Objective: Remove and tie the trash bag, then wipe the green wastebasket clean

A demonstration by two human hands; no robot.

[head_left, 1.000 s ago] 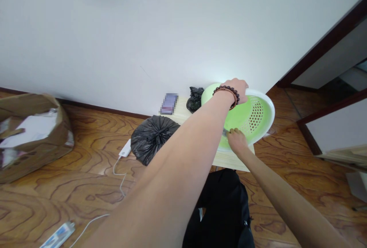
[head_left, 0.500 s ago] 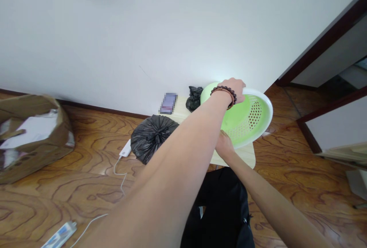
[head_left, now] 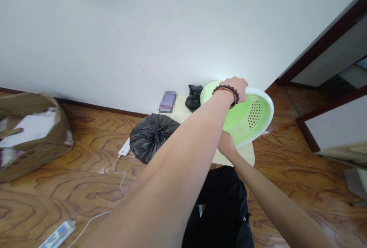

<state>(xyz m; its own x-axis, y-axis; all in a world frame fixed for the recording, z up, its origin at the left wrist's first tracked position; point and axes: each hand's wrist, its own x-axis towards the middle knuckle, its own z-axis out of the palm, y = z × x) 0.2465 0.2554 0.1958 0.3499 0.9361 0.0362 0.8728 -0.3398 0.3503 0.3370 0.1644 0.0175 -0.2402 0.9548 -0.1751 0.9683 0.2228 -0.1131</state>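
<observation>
A light green basket (head_left: pixel 239 122) with a white rim and round holes tilts over the right part of a small pale table (head_left: pixel 247 154). My left hand (head_left: pixel 237 88), with a beaded bracelet at the wrist, is closed on the basket's far rim. Lower down, my right hand (head_left: pixel 226 143) is closed at the near side of the basket, its fingertips partly hidden by my left forearm. A small knotted black bag (head_left: pixel 194 98) touches or nearly touches the basket's left side. The larger tied black bag (head_left: pixel 151 135) sits at the table's left end.
A blurred phone (head_left: pixel 168 101) lies at the table's back left. On the wooden floor stand a cardboard box (head_left: pixel 37 152) with papers, a power strip (head_left: pixel 59 234) and a white plug piece (head_left: pixel 124 147) with a cable. A black chair or bag (head_left: pixel 220 209) is below the table.
My left hand and the basket have shifted very slightly to the right. My right hand has also moved slightly right. Both hands keep their hold.
</observation>
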